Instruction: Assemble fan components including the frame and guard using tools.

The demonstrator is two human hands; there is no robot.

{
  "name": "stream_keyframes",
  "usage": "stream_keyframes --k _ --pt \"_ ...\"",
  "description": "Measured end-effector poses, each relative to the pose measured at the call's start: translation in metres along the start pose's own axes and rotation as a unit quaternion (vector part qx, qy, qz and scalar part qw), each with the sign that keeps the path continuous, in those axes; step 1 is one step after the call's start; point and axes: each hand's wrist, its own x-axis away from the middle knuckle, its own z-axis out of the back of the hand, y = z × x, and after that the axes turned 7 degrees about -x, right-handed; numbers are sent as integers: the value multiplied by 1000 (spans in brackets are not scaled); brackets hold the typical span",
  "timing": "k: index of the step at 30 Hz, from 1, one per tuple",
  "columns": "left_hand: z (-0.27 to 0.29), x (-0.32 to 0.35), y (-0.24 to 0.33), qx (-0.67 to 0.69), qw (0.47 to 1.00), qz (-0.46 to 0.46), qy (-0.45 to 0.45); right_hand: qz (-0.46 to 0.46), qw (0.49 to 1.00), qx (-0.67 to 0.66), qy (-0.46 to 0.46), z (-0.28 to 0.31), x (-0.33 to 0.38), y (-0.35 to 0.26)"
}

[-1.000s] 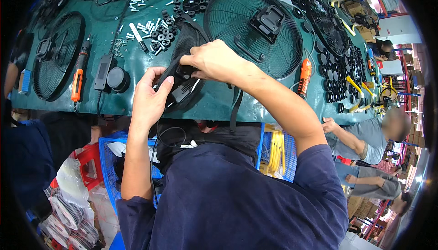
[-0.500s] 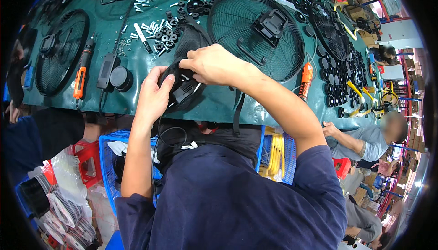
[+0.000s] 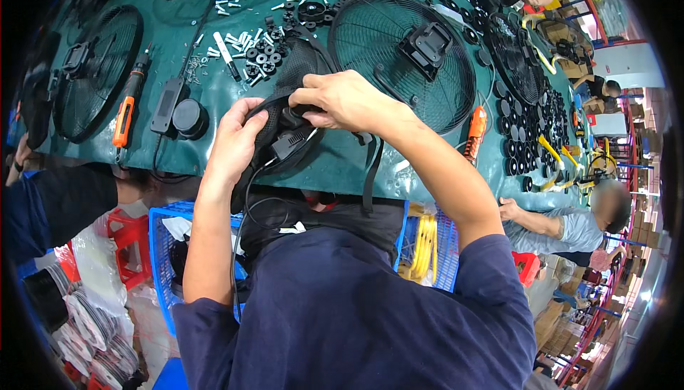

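A black mesh bag [image 3: 293, 69] with straps lies at the front edge of the green table. My left hand [image 3: 236, 133] grips its left rim between thumb and fingers. Closed with bent fingers, my right hand [image 3: 348, 104] pinches the upper rim; its fingertips are partly hidden in the dark folds. Below the hands, a small black box [image 3: 288, 143] with slots shows in the bag's opening. A thin black cable [image 3: 249, 189] runs from near this box down toward my lap. One loose strap [image 3: 372, 176] hangs over the table edge.
Round wire fan guards [image 3: 445, 94] lie behind and to the sides. Orange electric screwdrivers [image 3: 124, 125], a black adapter [image 3: 167, 105], a round black cap [image 3: 189, 119], white screws [image 3: 246, 39] and black knobs [image 3: 514, 141] are on the table. A blue crate [image 3: 162, 269] stands below. Other people work at both sides.
My left hand has spread the bag's rim a little, and the small box and its cable show more clearly. The right hand keeps its pinch. The whole view has shifted slightly.
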Motion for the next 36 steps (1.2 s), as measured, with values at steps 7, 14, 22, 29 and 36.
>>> stream_keyframes --k 7,14,22,29,36 --pt "0 -1 2 75 997 35 -10 -46 996 59 -56 0 -6 -11" --pt "1 4 10 85 996 34 -17 -49 998 -48 12 8 -4 -11" --pt "1 4 9 -2 1000 -20 0 19 686 -676 268 20 4 -12" --pt "-10 -11 44 -272 925 -258 57 -170 596 -739 264 40 27 12" --pt "-48 -47 54 -462 799 -384 -5 -357 660 -615 243 7 12 28"
